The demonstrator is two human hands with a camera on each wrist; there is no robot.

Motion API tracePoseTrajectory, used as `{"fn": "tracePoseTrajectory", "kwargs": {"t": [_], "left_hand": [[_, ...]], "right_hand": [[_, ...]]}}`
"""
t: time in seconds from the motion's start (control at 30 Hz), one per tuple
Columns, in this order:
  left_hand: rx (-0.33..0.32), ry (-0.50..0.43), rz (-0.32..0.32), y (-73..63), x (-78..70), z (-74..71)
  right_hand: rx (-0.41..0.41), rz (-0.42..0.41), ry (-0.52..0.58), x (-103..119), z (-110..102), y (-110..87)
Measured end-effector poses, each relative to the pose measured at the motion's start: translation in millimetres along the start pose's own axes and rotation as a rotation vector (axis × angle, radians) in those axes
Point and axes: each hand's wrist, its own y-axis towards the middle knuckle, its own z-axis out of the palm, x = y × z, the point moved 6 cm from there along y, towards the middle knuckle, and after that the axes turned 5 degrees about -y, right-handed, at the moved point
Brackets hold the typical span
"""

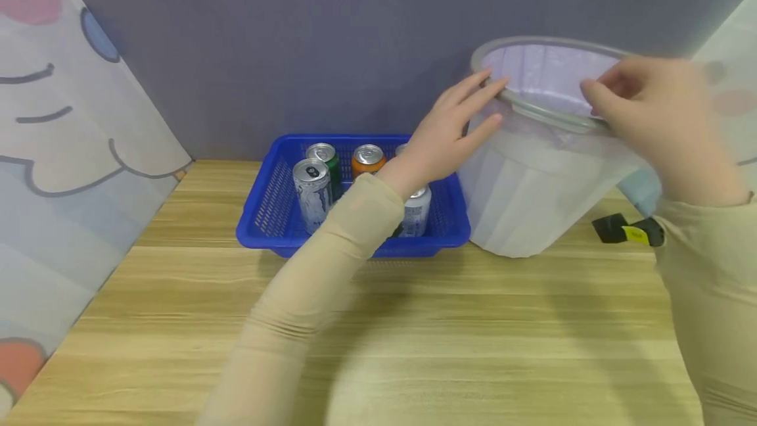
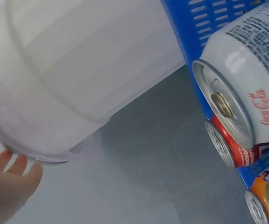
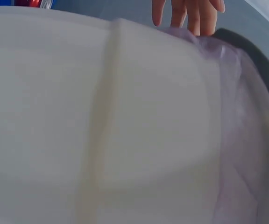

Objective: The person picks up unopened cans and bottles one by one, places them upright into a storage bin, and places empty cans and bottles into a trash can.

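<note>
A white trash bin (image 1: 520,176) with a grey rim ring (image 1: 550,114) and a thin purple liner (image 1: 532,71) stands tilted on the table. My left hand (image 1: 446,130) reaches across to its near left rim, fingers spread and mostly straight, fingertips on the ring. In the left wrist view those fingers (image 2: 17,165) lie along the rim edge. My right hand (image 1: 656,104), blurred, curls over the right side of the rim, its thumb toward the lined opening. The bin's white wall (image 3: 148,116) fills most of the right wrist view, where the right hand is almost wholly hidden.
Left of the bin, a blue plastic basket (image 1: 260,240) holds several drink cans, among them a white Coca-Cola can (image 2: 246,79), a red can (image 2: 228,144) and an orange can (image 1: 368,160). A grey wall (image 1: 266,51) rises behind the wooden table (image 1: 473,347).
</note>
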Motion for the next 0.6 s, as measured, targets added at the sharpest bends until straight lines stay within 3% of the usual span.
{"fn": "tracePoseTrajectory", "kwargs": {"t": [0.17, 0.37, 0.6], "left_hand": [[0.022, 0.0, 0.023, -15.5, -4.0, -0.5], [0.004, -0.002, 0.106, -32.0, -9.9, 0.3], [0.026, -0.006, 0.071, -53.7, -0.2, 4.0]], "right_hand": [[-0.078, -0.03, 0.033, 6.3, 3.9, -15.5], [-0.223, -0.104, 0.064, 12.6, 5.6, -29.0], [-0.431, -0.273, 0.15, 15.4, 9.6, -44.2]]}}
